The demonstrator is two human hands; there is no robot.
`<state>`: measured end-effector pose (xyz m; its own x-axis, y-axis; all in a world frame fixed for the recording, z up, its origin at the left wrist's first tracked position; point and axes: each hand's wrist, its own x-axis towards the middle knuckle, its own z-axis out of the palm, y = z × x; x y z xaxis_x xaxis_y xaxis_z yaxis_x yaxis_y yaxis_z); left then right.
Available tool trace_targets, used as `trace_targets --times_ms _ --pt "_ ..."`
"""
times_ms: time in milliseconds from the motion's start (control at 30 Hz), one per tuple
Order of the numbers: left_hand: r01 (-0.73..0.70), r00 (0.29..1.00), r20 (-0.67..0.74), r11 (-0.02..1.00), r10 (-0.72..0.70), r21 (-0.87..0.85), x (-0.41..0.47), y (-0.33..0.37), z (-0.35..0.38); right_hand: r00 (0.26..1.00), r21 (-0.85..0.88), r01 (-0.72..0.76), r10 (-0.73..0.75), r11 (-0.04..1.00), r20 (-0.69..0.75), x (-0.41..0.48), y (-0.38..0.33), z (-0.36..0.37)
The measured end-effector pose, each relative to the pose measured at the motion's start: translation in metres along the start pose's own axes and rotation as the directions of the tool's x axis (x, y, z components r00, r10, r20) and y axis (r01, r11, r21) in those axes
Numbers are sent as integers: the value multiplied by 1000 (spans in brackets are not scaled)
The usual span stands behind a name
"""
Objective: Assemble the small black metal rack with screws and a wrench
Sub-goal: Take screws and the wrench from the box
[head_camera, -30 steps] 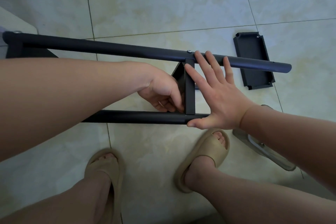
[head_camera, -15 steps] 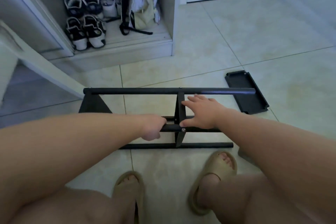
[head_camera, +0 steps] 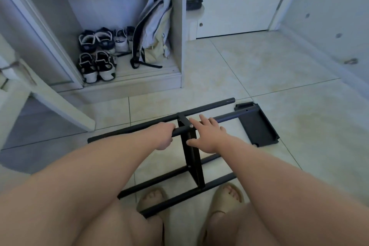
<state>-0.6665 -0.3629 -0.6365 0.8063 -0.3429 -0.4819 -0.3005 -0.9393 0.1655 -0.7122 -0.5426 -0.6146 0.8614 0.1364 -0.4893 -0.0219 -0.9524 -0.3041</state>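
Note:
The black metal rack [head_camera: 192, 158] stands on the tiled floor in front of my feet: several long round tubes joined by a flat middle bracket with a silver screw head [head_camera: 191, 125] on top. My left hand [head_camera: 162, 136] grips an upper tube just left of the bracket. My right hand [head_camera: 207, 135] rests on the same tube right of the bracket, fingers straight, thumb against the bracket's side. A loose black end plate [head_camera: 257, 126] lies flat on the floor past the tubes' right ends. No wrench is visible.
An open cabinet [head_camera: 179, 26] at the back holds several sandals and shoes [head_camera: 97, 54] and a pale backpack [head_camera: 153, 26]. A white door [head_camera: 239, 0] stands behind on the right. My sandalled feet [head_camera: 227, 195] are under the near tubes.
The view has lifted from close over the rack to the cabinet and door. The rack has swung so its right end points away, and now shows its near tubes. Both hands stay at the bracket.

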Motion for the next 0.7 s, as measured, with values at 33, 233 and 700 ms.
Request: trace_targets --times_ms 33,233,700 --pt "-7 1000 -9 1000 7 -24 7 0 2 1000 -10 -1 1 1000 0 8 2 2" --pt "-13 985 -170 997 0 -74 56 -14 12 996 -100 13 -22 995 -84 65 15 21" --pt "204 911 -369 979 -184 16 200 -93 55 953 -210 166 -211 964 -218 246 43 67"
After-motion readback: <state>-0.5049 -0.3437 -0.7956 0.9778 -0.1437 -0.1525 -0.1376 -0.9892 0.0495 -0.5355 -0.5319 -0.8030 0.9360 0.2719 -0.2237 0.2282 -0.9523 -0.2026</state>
